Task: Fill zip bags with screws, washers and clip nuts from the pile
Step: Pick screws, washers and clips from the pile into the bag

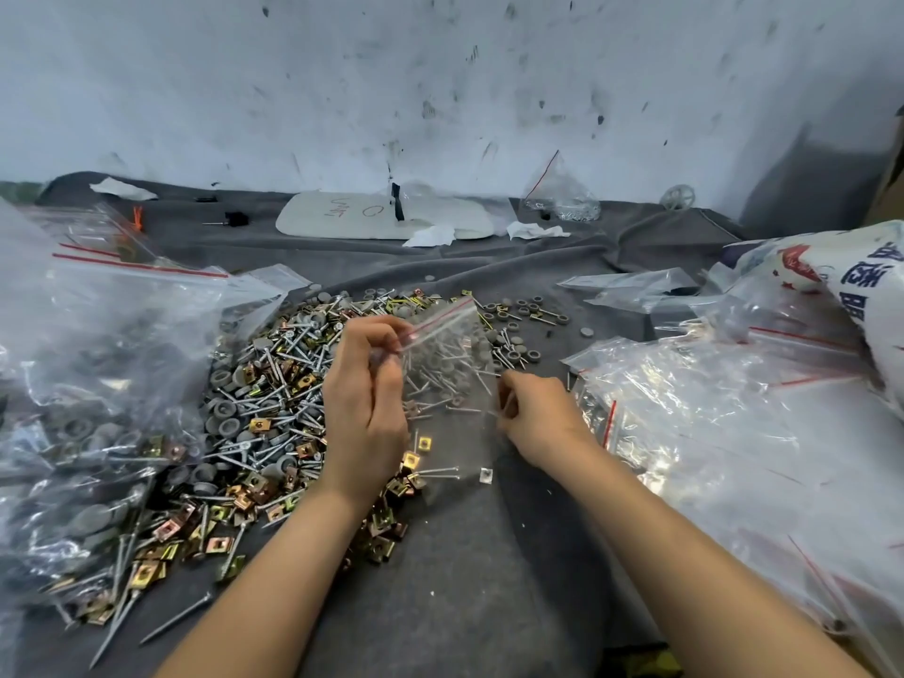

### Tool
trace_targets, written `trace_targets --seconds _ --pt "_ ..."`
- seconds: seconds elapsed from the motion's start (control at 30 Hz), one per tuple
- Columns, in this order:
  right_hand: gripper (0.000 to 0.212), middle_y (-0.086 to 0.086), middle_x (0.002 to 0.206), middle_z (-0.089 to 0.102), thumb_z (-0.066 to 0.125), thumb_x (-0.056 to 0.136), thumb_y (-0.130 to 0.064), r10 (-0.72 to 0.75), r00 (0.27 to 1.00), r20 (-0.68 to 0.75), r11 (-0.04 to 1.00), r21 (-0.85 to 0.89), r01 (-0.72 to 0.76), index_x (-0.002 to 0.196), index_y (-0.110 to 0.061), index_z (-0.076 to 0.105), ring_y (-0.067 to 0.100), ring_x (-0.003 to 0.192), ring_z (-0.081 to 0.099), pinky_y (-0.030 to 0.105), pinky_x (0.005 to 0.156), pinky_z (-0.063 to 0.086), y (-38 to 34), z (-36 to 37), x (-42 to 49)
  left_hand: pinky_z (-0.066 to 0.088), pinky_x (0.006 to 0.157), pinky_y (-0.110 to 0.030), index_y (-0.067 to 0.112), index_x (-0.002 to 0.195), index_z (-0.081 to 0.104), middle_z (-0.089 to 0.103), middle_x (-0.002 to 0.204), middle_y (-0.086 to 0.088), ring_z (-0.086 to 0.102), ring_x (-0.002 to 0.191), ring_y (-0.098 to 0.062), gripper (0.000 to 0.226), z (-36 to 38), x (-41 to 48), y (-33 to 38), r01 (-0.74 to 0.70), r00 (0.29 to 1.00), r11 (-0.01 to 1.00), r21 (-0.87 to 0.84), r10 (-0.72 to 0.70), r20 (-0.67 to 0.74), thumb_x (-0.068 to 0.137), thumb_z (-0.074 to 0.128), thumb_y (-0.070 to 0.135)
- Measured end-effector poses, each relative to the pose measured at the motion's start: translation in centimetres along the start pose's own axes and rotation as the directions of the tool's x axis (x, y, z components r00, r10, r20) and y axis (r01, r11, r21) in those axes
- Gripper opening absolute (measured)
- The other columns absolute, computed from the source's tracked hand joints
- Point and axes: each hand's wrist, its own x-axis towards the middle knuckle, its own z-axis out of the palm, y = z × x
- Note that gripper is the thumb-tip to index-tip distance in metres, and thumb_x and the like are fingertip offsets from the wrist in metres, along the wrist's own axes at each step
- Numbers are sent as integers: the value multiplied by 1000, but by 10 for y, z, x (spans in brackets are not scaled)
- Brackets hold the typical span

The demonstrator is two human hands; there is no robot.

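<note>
The left hand [367, 398] pinches the small zip bag [447, 364] near its red top. The right hand [538, 418] pinches its lower side. The bag hangs between them, just above the pile [264, 398].

A whitewashed wall [440, 80], scuffed and speckled with dark marks, fills the view from ten to two o'clock. Below it runs the bench [464, 579], covered in wrinkled grey cloth. At twelve o'clock, at the wall's foot, lies a flat white board [342, 217] with red scribbles, and crumpled white paper [430, 235] touches its edge. A brown cardboard edge [892, 188] shows at three o'clock. The light is cool and even.
</note>
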Motion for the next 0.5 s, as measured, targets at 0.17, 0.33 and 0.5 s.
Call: trace_targets --seconds 0.17,0.33,0.5 --pt "17 11 108 61 59 86 -11 39 994 -105 999 39 -35 102 -11 66 29 97 59 31 84 45 5 -3 7 54 80 -37 31 103 43 55 100 25 59 91 -12 20 1 0 4 94 987 982 -166 -113 -112 100 35 13" --pt "19 9 107 55 55 88 -2 63 968 -244 975 221 -8 98 -10 68 20 91 55 19 80 37 12 -12 2 52 67 -35 20 97 50 58 103 6 58 82 -19 14 -6 11 17 -14 996 1000 -5 15 88 92 48 6" --pt "27 5 96 66 59 89 -2 5 868 -496 799 524 294 84 -27 63 15 84 62 21 78 48 -9 -68 -13 52 83 -20 20 93 58 60 109 -1 62 101 -14 7 -32 64 35 -157 861 985 67 104 498 92 51 17"
